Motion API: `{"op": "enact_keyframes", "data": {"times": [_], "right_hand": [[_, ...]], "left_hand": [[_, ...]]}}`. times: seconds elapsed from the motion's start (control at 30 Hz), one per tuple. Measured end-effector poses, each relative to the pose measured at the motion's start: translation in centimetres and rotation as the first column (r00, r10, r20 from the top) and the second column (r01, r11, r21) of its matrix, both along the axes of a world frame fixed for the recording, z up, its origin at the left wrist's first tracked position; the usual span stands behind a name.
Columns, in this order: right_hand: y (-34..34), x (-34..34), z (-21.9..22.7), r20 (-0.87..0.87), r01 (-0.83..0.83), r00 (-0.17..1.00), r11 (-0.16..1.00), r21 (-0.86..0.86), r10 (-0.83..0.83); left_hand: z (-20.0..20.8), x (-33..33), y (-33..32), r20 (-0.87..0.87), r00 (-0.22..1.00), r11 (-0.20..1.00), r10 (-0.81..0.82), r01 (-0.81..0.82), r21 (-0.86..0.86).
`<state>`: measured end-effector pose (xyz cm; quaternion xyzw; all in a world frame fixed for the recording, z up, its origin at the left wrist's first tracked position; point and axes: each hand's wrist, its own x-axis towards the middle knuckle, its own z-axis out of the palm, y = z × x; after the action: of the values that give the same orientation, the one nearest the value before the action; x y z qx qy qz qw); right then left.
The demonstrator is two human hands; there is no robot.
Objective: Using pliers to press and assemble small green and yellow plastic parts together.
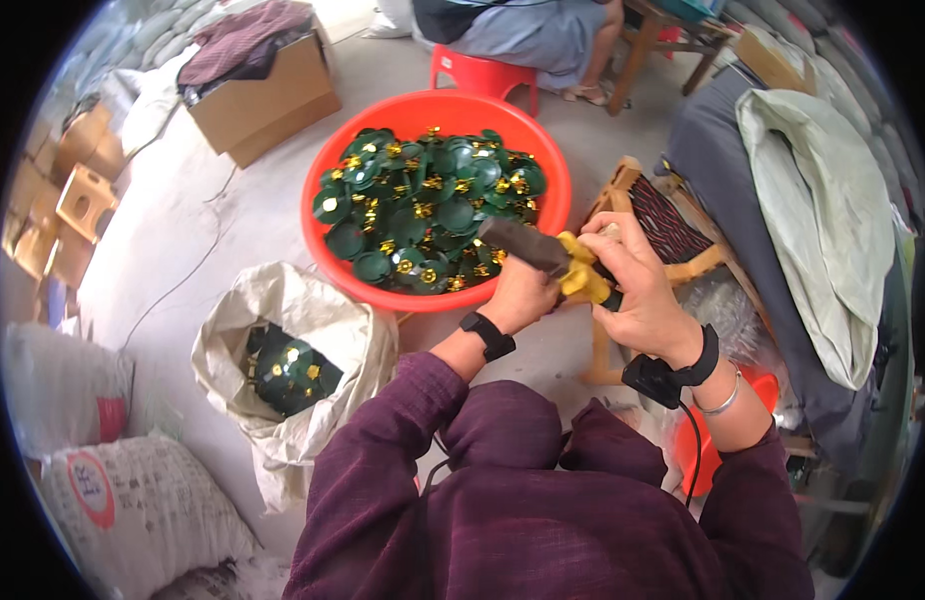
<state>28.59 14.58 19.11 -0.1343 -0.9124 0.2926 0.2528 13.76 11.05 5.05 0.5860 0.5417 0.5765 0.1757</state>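
Observation:
In front of my chest, my left hand (523, 296) and my right hand (638, 278) close together on a yellow-and-dark object (577, 270). Its middle is yellow and lumpy, a dark brown blocky part sticks out to the left, and a short black end shows by my right fingers; I cannot make out its kind. The brown part hides several fingers of my left hand. Just beyond stands a wide red-orange basin (328, 262), heaped with dark green round plastic pieces (408, 228) that carry shiny gold flower-shaped parts.
To the left, an open white woven sack (223, 330) holds more green pieces. A full sack (148, 515) lies nearer. Beyond are a cardboard box (273, 105) and a person on a red stool (483, 75). At right stand a wooden-framed seat (673, 225) and a cloth-draped surface (713, 140).

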Motion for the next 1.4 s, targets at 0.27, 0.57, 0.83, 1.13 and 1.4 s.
{"op": "enact_keyframes", "data": {"times": [0.27,0.57,0.83,1.13,1.4], "right_hand": [[0.2,1.9,3.7,-0.257,0.055,0.955,0.94,-0.336,-0.148],[0.8,3.0,2.5,-0.18,0.106,0.973,0.971,-0.214,-0.146],[1.5,2.9,2.4,-0.082,0.178,0.981,0.984,0.0,-0.178],[2.7,4.2,2.0,-0.141,0.261,0.955,0.965,-0.013,-0.26],[1.7,3.2,2.1,-0.183,0.197,0.962,0.979,-0.057,-0.204]], "left_hand": [[0.2,-14.8,-16.2,0.026,0.853,0.827,0.521,-0.498,-0.26],[-4.2,-19.0,-14.9,-0.741,0.649,0.755,0.174,-0.571,-0.323],[-10.7,-20.7,-6.5,-0.686,0.638,0.013,-0.35,-0.729,-0.684],[-4.7,-19.8,-5.9,-0.722,0.647,0.654,0.246,-0.66,-0.369],[1.7,-5.1,-1.6,0.568,0.821,0.915,-0.052,0.266,-0.302]]}}
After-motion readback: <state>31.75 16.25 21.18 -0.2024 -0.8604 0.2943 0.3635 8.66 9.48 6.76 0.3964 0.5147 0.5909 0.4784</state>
